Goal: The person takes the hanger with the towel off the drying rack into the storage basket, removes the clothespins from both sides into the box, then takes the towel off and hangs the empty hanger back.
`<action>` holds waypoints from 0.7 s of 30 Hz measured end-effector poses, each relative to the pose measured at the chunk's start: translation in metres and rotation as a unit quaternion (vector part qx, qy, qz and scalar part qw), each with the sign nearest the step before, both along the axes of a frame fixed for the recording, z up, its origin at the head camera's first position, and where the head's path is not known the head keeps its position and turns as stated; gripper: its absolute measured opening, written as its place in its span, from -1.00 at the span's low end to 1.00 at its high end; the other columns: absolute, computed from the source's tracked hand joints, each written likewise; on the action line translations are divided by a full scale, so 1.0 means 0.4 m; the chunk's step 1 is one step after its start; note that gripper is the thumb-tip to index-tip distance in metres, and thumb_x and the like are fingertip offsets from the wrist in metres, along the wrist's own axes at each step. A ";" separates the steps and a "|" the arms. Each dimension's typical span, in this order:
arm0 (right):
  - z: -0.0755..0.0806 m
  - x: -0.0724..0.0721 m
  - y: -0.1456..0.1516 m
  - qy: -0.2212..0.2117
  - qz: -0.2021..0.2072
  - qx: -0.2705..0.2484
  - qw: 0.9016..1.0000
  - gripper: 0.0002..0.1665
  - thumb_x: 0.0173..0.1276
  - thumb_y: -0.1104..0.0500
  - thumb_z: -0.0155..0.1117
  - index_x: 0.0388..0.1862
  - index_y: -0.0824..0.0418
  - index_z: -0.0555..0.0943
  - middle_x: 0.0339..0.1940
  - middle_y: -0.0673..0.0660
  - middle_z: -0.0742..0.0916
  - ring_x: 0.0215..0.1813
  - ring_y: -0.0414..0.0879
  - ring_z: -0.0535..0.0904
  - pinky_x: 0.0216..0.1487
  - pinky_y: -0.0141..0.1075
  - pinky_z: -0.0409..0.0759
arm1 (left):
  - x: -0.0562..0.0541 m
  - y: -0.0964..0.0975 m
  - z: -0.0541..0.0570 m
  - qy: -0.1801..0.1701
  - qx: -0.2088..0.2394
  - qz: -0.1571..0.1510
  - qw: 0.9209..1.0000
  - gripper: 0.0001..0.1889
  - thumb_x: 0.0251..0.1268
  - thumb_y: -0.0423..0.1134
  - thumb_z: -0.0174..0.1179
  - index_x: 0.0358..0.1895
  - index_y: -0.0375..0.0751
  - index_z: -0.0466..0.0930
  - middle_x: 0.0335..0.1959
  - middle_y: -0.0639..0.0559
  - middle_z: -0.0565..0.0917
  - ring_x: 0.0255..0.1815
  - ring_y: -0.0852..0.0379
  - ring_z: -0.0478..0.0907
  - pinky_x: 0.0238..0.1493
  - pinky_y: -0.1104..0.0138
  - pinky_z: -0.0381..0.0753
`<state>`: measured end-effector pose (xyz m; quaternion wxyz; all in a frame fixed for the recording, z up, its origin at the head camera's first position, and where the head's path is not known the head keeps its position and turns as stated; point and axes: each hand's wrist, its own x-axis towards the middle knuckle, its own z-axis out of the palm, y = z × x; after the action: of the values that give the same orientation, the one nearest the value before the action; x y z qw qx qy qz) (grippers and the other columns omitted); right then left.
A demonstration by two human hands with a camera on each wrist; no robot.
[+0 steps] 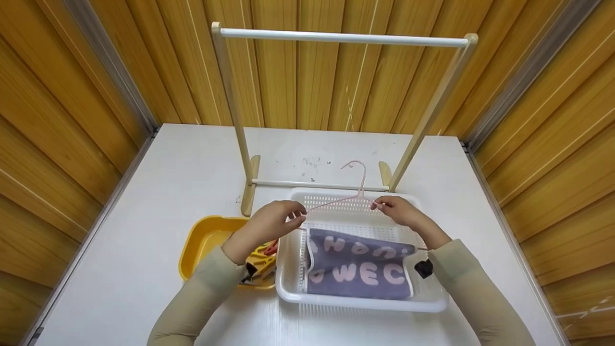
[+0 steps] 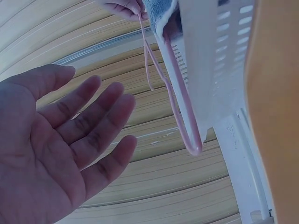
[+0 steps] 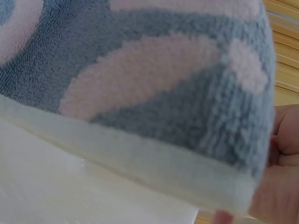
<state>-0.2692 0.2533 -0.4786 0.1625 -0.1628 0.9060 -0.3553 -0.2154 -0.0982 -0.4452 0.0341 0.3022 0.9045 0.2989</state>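
A pink hanger [image 1: 362, 180] is held above the white perforated basket [image 1: 365, 302], its hook pointing up. Over its lower bar drapes a grey-blue towel [image 1: 360, 269] with pale pink letters and a white edge. My right hand [image 1: 401, 211] pinches the hanger's right shoulder with thumb and fingers. Beside the left shoulder is my left hand [image 1: 276, 218]; in the left wrist view its fingers are spread and apart from the hanger [image 2: 171, 100]. In the right wrist view the towel [image 3: 140, 79] fills most of the picture and partly hides the right hand [image 3: 285, 158].
A drying rack stands behind the basket, with a white top rail [image 1: 343, 37] and wooden legs. To the left sits a yellow tub [image 1: 192, 240] with yellow and red clips [image 1: 262, 257] in it, partly under my left forearm. Slatted wooden walls enclose the white table [image 1: 125, 269].
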 end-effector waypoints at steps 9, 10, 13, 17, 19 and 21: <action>0.029 0.026 -0.002 0.067 -0.011 -0.004 0.998 -0.78 0.62 0.27 0.00 -0.14 0.37 0.57 -0.50 -0.04 0.41 -0.43 -0.23 0.25 -0.30 -0.34 0.25 | 0.012 -0.009 0.007 0.009 0.008 -0.006 1.000 -0.78 0.49 -0.26 0.16 -0.03 -0.34 0.69 -0.15 -0.17 0.79 -0.16 -0.09 0.73 -0.03 0.06 0.70; 0.032 0.031 -0.003 0.078 -0.015 -0.003 0.997 -0.79 0.62 0.28 0.00 -0.15 0.36 0.57 -0.49 -0.03 0.42 -0.42 -0.22 0.26 -0.30 -0.34 0.25 | 0.014 -0.009 0.010 0.010 0.008 -0.006 1.000 -0.78 0.49 -0.26 0.16 -0.03 -0.34 0.69 -0.15 -0.17 0.80 -0.16 -0.08 0.72 -0.03 0.06 0.70; 0.041 0.044 -0.005 0.087 -0.028 -0.003 0.996 -0.79 0.62 0.29 0.00 -0.14 0.36 0.57 -0.49 -0.02 0.42 -0.42 -0.20 0.26 -0.32 -0.34 0.24 | 0.021 -0.009 0.018 0.002 0.011 -0.004 1.000 -0.77 0.49 -0.26 0.16 -0.01 -0.33 0.70 -0.13 -0.17 0.80 -0.14 -0.09 0.72 0.00 0.04 0.70; 0.051 0.060 -0.007 0.092 -0.043 -0.002 0.995 -0.79 0.62 0.28 -0.01 -0.12 0.36 0.56 -0.47 0.00 0.43 -0.39 -0.17 0.28 -0.30 -0.32 0.26 | 0.030 -0.007 0.022 -0.010 0.016 0.000 1.000 -0.77 0.49 -0.25 0.16 0.00 -0.31 0.70 -0.11 -0.17 0.79 -0.12 -0.09 0.72 0.03 0.03 0.69; 0.055 0.067 -0.007 0.098 -0.051 0.000 0.994 -0.80 0.62 0.29 -0.02 -0.12 0.36 0.56 -0.45 0.04 0.46 -0.35 -0.15 0.32 -0.26 -0.30 0.30 | 0.032 -0.006 0.022 -0.013 0.020 0.001 1.000 -0.78 0.49 -0.25 0.16 0.00 -0.30 0.70 -0.11 -0.16 0.79 -0.11 -0.09 0.72 0.04 0.03 0.70; 0.061 0.075 -0.007 0.104 -0.056 0.000 0.993 -0.81 0.62 0.30 -0.01 -0.11 0.36 0.56 -0.42 0.08 0.51 -0.31 -0.10 0.37 -0.22 -0.25 0.35 | 0.034 -0.006 0.022 -0.011 0.024 0.001 1.000 -0.78 0.49 -0.25 0.16 -0.01 -0.30 0.70 -0.10 -0.15 0.79 -0.12 -0.08 0.72 0.04 0.04 0.70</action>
<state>-0.2393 0.2504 -0.4544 0.0468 -0.1476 0.9256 -0.3453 -0.2020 -0.1008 -0.4365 0.0364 0.2988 0.8968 0.3242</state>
